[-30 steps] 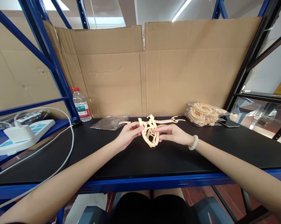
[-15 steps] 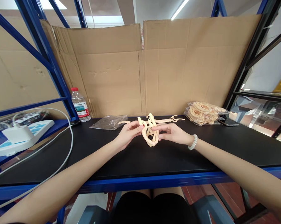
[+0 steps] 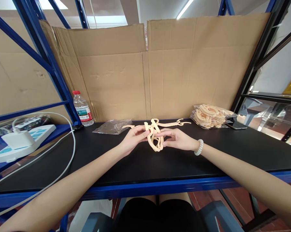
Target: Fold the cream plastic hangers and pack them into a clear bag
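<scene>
A cream-coloured looped piece [image 3: 155, 147], curved to a rounded bottom with openings inside, is held up over the black tabletop between both hands. On its left side my left hand [image 3: 136, 135] is closed, pinching the upper edge between thumb and fingers. At its right side my right hand [image 3: 175, 138] is closed too, fingertips on the other edge. Behind them lies a long cream strip with hooked ends [image 3: 171, 123], its middle partly hidden by the held piece. Left of it a short cream end [image 3: 128, 126] shows behind my left hand.
A clear plastic bag [image 3: 113, 126] lies left of centre, beside a red-capped water bottle [image 3: 82, 108]. At the back right are a bag of cream pieces [image 3: 209, 116] and a phone [image 3: 236, 124]. A power strip [image 3: 24, 145] with a white cable is at left; cardboard [image 3: 111, 80] stands behind.
The held looped piece has turned slightly between my fingers, and its upper ends have shifted a little. My right fingers have moved slightly along its edge; both hands still hold it.
</scene>
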`<state>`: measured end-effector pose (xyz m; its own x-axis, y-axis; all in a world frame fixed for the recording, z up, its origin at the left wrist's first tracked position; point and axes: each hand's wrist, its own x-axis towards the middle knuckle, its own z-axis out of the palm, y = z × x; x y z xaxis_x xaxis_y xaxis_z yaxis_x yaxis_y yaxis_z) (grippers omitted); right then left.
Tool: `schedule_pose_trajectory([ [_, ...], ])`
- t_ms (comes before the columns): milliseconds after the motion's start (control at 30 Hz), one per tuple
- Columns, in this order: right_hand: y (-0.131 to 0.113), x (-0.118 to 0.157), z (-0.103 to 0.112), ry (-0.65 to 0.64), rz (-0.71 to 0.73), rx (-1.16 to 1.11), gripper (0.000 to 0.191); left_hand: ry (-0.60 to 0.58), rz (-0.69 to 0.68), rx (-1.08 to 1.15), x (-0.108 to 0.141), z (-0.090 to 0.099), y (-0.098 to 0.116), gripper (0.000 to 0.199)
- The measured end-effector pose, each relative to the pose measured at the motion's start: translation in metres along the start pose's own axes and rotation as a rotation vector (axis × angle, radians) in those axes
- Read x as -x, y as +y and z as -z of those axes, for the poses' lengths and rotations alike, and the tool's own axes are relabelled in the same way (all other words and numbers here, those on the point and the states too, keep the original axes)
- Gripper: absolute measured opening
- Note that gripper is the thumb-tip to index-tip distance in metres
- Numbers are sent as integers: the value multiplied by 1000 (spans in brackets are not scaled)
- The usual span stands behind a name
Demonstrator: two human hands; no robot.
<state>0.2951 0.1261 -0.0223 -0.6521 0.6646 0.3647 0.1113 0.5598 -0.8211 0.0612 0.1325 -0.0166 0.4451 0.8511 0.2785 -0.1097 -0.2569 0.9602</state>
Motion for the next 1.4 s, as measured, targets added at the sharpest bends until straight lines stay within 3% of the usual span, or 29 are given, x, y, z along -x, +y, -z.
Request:
schedule_pose_trajectory([
  [467, -5, 1, 0, -25, 31, -3, 44, 128, 29, -47, -1, -1, 1, 37],
  [833, -9, 2, -2, -105, 37, -25, 46, 113, 56, -121, 0, -2, 0, 41],
  [1233, -9, 2, -8, -166, 70, -16, 54, 120, 98, -145, -2, -3, -3, 31],
  [1300, -11, 2, -9, -135, 88, -12, 58, 132, 114, -146, -2, -2, 0, 30],
  [1400, -9, 1, -4, 51, 91, 27, 52, 177, 138, -136, -6, 4, 4, 30],
])
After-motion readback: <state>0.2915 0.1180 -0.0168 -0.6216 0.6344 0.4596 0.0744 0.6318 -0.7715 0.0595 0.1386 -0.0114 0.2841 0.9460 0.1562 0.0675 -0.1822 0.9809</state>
